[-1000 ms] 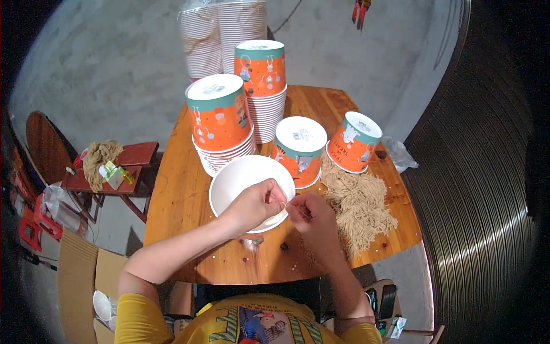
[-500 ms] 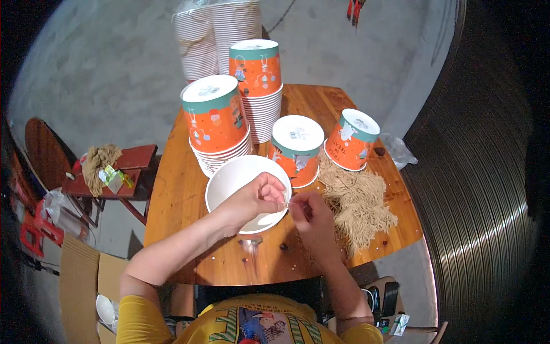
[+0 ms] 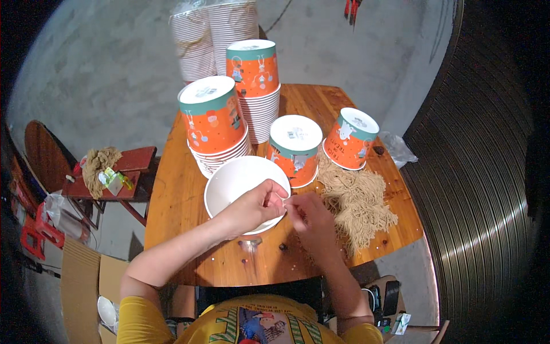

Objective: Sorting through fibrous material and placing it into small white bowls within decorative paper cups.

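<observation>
A white-lined paper bucket (image 3: 229,183) stands mouth up near the table's front, tilted slightly toward me. My left hand (image 3: 260,203) reaches over its right side, thumb and fingers pinched together at the rim. My right hand (image 3: 310,218) meets it there, its fingertips also pinched close against the left ones. Whatever lies between the fingertips is too small to make out. To the right of my right hand lies a loose heap of tan strings (image 3: 361,206). Behind the hands an orange and green bucket (image 3: 292,163) stands upside down.
Another upturned bucket (image 3: 350,140) stands at the right, by the strings. Two stacks of nested buckets, the left stack (image 3: 215,129) and the taller stack (image 3: 255,80), rise behind. Wrapped bucket stacks (image 3: 235,34) stand farthest back. A red bench (image 3: 129,166) is at the left.
Both hands stay pinched together at the bucket's rim, with the left hand shifted slightly lower and its fingers turned a little. The buckets and strings keep their places.
</observation>
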{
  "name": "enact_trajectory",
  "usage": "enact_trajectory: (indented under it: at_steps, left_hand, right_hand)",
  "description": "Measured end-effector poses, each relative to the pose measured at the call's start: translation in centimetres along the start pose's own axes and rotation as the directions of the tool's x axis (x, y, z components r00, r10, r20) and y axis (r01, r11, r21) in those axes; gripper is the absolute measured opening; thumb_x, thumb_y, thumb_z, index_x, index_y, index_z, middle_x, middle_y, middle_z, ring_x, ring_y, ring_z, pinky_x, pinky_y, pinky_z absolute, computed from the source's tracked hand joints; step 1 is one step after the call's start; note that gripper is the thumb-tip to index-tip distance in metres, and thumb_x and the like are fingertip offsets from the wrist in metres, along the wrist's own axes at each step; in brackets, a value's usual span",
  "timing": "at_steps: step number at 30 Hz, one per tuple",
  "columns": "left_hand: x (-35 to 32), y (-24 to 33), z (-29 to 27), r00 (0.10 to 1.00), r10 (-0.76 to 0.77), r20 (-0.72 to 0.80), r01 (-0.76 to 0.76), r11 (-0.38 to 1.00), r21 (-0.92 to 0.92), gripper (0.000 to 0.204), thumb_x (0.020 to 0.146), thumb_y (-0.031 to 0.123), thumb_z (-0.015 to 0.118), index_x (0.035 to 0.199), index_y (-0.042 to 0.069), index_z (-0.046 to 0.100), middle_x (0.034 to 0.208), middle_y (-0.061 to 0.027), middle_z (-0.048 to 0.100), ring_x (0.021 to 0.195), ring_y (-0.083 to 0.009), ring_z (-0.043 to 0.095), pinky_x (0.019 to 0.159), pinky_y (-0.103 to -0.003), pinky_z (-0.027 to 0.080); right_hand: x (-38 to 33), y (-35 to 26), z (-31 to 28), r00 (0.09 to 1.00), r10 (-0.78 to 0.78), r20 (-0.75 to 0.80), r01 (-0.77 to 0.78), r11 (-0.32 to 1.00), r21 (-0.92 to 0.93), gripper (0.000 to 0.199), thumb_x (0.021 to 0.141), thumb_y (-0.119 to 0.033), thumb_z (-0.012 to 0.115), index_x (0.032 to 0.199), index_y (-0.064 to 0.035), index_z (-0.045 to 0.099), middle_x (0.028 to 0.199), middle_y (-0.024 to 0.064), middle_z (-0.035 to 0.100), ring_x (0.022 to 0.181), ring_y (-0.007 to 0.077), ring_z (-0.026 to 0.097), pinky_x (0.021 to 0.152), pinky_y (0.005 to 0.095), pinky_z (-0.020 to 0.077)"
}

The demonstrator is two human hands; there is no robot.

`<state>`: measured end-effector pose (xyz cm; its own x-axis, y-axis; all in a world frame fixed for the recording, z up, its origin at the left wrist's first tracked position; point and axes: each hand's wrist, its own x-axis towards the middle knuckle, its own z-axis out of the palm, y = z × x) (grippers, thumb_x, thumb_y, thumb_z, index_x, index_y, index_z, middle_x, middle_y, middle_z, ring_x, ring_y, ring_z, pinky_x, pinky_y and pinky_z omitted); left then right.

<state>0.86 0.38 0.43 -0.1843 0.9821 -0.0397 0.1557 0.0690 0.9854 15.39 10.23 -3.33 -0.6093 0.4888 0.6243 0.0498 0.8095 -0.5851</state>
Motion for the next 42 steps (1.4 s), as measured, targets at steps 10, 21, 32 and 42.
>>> enact_trajectory:
  at_steps: [10,21,32,42]
  left_hand:
    - [-0.3,0.2,-0.5,0.998,0.057,-0.041,-0.040,0.944,0.328,0.012,0.089,0.010,0.055,0.096,0.000,0.057,0.080,-0.0026,0.057,0.074,-0.0101,0.052,0.069,-0.025,0.045]
    - [-0.2,0.1,-0.6,0.997,-0.043,-0.059,0.058,0.957,0.284,0.011,0.089,0.014,0.056,0.095,0.006,0.058,0.082,0.0008,0.057,0.076,-0.0079,0.051,0.071,-0.023,0.043]
    - [-0.2,0.0,-0.2,0.997,0.041,-0.072,-0.018,0.954,0.299,0.018,0.090,0.015,0.055,0.098,0.000,0.058,0.081,-0.0042,0.058,0.075,-0.0111,0.053,0.068,-0.027,0.045]
    - [-0.6,0.4,0.1,0.977,0.142,-0.158,-0.055,0.887,0.459,0.019,0.090,0.018,0.054,0.094,0.000,0.057,0.082,-0.0145,0.060,0.077,-0.0258,0.059,0.073,-0.036,0.046]
  right_hand:
    - [-0.3,0.1,-0.1,0.996,0.080,-0.044,-0.073,0.989,0.132,0.010,0.082,-0.007,0.065,0.089,-0.0042,0.059,0.078,0.0066,0.055,0.063,0.0151,0.054,0.058,0.0268,0.0444]
    - [-0.8,0.3,-0.5,0.974,0.215,0.065,-0.224,0.942,0.251,0.014,0.084,-0.014,0.064,0.093,-0.0048,0.060,0.085,0.0111,0.059,0.076,0.0232,0.060,0.065,0.0338,0.0490]
    - [0.0,-0.3,-0.5,1.000,0.030,-0.002,-0.029,0.993,0.117,0.017,0.078,-0.004,0.068,0.094,-0.0054,0.062,0.074,0.0027,0.052,0.061,0.0105,0.050,0.054,0.0247,0.0412]
    - [-0.3,-0.4,-0.9,1.000,-0.019,0.019,0.019,1.000,0.003,0.012,0.076,0.000,0.064,0.084,-0.0042,0.056,0.072,0.0068,0.051,0.059,0.0167,0.053,0.052,0.0288,0.0432]
